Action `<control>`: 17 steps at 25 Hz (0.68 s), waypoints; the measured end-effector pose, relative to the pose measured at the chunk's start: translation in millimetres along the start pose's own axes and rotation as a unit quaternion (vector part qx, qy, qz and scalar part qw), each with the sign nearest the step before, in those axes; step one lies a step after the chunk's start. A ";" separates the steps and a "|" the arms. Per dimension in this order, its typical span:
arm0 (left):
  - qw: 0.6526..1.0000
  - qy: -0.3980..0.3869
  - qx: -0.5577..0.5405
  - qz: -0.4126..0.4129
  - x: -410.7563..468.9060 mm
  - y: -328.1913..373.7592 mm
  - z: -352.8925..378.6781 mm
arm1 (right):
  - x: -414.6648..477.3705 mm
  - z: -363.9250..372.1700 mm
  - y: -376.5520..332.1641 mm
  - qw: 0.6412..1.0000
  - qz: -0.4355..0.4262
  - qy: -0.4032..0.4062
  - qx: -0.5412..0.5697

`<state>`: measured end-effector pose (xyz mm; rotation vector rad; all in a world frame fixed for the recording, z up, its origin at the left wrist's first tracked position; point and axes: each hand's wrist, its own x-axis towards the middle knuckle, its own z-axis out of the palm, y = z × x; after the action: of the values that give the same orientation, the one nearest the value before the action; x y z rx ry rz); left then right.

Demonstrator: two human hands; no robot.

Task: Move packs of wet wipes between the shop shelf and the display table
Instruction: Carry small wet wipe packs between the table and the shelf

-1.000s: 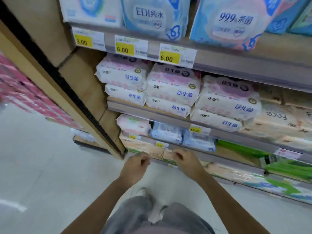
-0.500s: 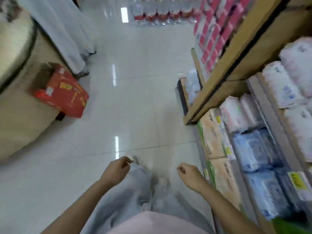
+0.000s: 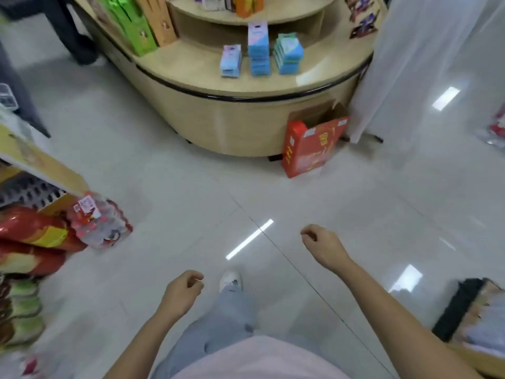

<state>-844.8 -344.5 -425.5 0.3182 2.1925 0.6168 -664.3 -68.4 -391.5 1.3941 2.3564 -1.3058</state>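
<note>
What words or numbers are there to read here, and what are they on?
No text here can be read for sure.
Red box: yellow characters, too blurred to read.
Wet wipe packs on the display table: dark top labels, too small to read.
Bottle pack: white sticker, too blurred to read.

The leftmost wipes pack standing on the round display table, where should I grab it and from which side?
Probably pinch the leftmost pack near its top, front and back faces, reaching from above over the table edge: it stands upright, apart from the middle stack.
</note>
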 end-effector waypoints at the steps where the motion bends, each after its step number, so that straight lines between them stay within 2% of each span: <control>1: 1.000 0.005 -0.013 -0.010 15.9 -1.8 -17.2 | 21.3 9.4 -18.4 1.000 -0.006 -0.019 0.003; 5: 1.000 0.008 -0.008 -0.004 82.6 26.7 -78.3 | 74.5 31.9 -60.9 0.999 0.014 -0.048 0.020; 9: 0.999 -0.002 -0.002 0.043 149.9 97.4 -129.2 | 110.8 28.8 -67.2 0.996 0.078 -0.042 0.029; 14: 0.997 0.006 -0.046 0.060 240.4 188.3 -151.5 | 177.7 1.3 -56.7 0.989 0.138 -0.046 0.008; 17: 0.997 0.010 -0.062 0.046 299.0 232.3 -152.8 | 249.8 -23.9 -59.5 0.988 0.142 -0.062 -0.003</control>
<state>-1147.9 -71.2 -413.2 0.3496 2.1558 0.8065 -845.2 102.5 -459.4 1.5295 1.9931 -1.2637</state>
